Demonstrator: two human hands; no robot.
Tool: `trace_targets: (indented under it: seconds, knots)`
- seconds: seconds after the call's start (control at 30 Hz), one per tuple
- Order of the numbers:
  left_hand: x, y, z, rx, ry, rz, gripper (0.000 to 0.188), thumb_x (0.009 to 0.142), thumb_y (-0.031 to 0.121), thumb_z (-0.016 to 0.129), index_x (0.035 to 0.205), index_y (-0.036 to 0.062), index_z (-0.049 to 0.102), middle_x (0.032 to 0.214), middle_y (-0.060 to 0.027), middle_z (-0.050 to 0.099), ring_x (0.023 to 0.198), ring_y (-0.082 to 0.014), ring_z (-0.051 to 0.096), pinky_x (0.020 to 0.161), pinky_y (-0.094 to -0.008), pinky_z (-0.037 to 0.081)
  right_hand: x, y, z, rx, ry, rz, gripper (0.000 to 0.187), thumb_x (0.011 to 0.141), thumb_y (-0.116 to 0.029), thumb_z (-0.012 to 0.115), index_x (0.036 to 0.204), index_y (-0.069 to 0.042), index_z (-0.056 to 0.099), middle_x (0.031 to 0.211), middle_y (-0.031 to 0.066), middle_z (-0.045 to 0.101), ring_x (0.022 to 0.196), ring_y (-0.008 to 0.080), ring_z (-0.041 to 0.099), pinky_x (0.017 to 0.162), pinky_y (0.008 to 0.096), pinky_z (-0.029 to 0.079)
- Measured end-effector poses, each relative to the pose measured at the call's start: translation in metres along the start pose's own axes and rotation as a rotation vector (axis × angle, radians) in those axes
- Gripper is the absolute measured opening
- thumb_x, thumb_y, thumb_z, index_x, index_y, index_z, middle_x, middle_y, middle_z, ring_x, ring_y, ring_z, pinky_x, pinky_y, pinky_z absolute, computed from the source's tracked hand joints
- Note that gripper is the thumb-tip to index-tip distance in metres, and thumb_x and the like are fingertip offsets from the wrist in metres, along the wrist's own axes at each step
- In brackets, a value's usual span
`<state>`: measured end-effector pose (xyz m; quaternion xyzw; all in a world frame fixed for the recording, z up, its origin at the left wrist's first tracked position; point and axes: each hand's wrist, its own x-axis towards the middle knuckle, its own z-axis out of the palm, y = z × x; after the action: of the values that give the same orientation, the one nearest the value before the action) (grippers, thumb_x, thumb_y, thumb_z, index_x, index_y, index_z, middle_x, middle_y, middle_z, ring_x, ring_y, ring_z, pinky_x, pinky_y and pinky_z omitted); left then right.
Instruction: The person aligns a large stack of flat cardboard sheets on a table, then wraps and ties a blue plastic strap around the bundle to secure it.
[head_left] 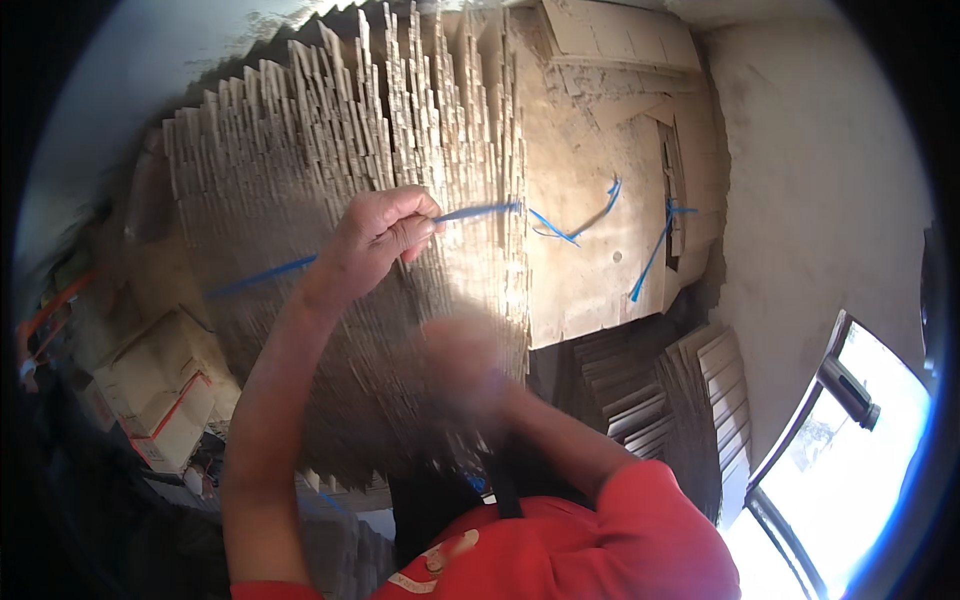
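A blue strap point(480, 211) runs across a large bundle of flat cardboard sheets point(300, 140) standing on edge. My left hand point(385, 230) is closed on the strap, pinching it between thumb and fingers above the bundle. Another length of the strap shows to the left of my wrist. Nearer to me, my right hand point(462, 360) is smeared by motion over the cardboard edges; its fingers cannot be made out, nor whether anything is in them.
Flat cardboard point(590, 270) with loose blue strap pieces lies right of the bundle. More stacked sheets point(640, 400) stand at the lower right. Cardboard boxes point(165, 390) sit at the left. A pale wall point(820, 150) and a bright window point(860, 450) bound the right side.
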<state>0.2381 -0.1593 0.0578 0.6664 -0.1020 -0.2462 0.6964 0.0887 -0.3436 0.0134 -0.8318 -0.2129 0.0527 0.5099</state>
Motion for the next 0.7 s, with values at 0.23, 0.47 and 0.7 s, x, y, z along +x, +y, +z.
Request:
trace_targets:
  seconds: [0.23, 0.47, 0.7]
  knots:
    - [0.033, -0.033, 0.032, -0.018, 0.127, 0.001, 0.018, 0.097, 0.011, 0.056, 0.094, -0.0049, 0.064, 0.07, -0.0015, 0.055, 0.057, -0.0054, 0.044, 0.05, -0.0231, 0.037, 0.046, 0.071, -0.041, -0.107, 0.433, 0.508, 0.05, 0.088, -0.02, 0.07, 0.131, -0.002, 0.05, 0.092, 0.0118, 0.061, 0.07, 0.0218, 0.058, 0.068, 0.0336, 0.051]
    - [0.035, -0.07, 0.031, 0.155, 0.12, 0.201, 0.016, 0.094, 0.013, 0.061, 0.095, -0.0023, 0.065, 0.084, -0.0057, 0.063, 0.076, -0.0128, 0.055, 0.069, -0.0281, 0.045, 0.022, 0.111, -0.077, -0.397, 0.387, 0.592, 0.083, 0.088, -0.053, 0.063, 0.144, 0.002, 0.033, 0.135, 0.0279, 0.049, 0.115, 0.0411, 0.055, 0.092, 0.0443, 0.048]
    - [0.048, -0.074, 0.055, 0.438, 0.105, 0.35, 0.009, 0.089, 0.001, 0.057, 0.09, -0.0038, 0.064, 0.099, -0.0133, 0.067, 0.106, -0.0289, 0.062, 0.107, -0.0486, 0.039, 0.049, 0.08, -0.02, 0.049, -0.016, 0.713, 0.08, 0.09, -0.039, 0.062, 0.146, 0.006, 0.026, 0.141, 0.029, 0.044, 0.133, 0.042, 0.042, 0.109, 0.043, 0.038]
